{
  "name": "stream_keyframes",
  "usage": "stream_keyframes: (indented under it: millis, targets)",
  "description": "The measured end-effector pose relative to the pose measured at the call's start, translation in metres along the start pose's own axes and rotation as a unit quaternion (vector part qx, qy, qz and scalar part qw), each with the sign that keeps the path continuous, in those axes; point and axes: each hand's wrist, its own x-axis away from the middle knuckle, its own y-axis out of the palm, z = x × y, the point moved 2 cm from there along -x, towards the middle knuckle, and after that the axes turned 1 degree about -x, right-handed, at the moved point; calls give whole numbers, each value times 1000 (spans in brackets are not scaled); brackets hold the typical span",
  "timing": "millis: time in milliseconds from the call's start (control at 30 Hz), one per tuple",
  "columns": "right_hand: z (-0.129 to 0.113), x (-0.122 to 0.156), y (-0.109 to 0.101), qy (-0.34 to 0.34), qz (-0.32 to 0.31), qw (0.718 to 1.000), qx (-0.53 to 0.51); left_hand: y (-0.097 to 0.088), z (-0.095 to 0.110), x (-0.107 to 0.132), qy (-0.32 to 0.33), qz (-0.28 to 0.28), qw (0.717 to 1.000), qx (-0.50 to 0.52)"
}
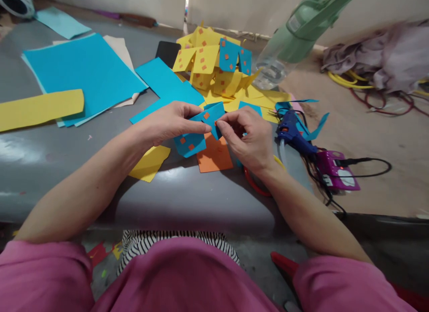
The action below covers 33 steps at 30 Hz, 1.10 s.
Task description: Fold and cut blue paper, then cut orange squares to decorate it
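Observation:
A folded blue paper piece (196,141) dotted with small orange squares is held between both hands just above the grey table (187,200). My left hand (169,122) grips its upper left edge with closed fingers. My right hand (250,137) pinches the piece at its right side, thumb and forefinger pressed by an orange square. Under the hands lies an orange paper square (214,158), and a yellow scrap (149,163) sits to the left.
A heap of yellow and blue pieces with orange squares (214,64) lies behind. Blue sheets (83,73) and a yellow strip (40,107) are at left. A blue glue gun (295,133), a purple power strip (337,169) and cables lie right; a green-capped bottle (291,39) stands beyond.

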Motion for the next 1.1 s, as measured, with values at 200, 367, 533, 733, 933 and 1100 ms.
stream_keyframes:
  millis: [200,367,533,733,933,1100]
  targets:
    - [2,1,2,31,3,999,-37,0,1,1,5,0,1000,-6]
    - [5,2,4,73,5,993,-97,1,2,3,8,3,1000,-7]
    - [6,1,4,93,1,987,-132,3,5,4,2,5,1000,-1]
    - [3,0,1,87,16,992,-91,3,5,2,2,19,1000,11]
    - [-1,0,-2,69,17,997,-41,2,4,3,14,19,1000,6]
    - [-3,1,-2,17,23,999,21,4,3,1,31,0,1000,8]
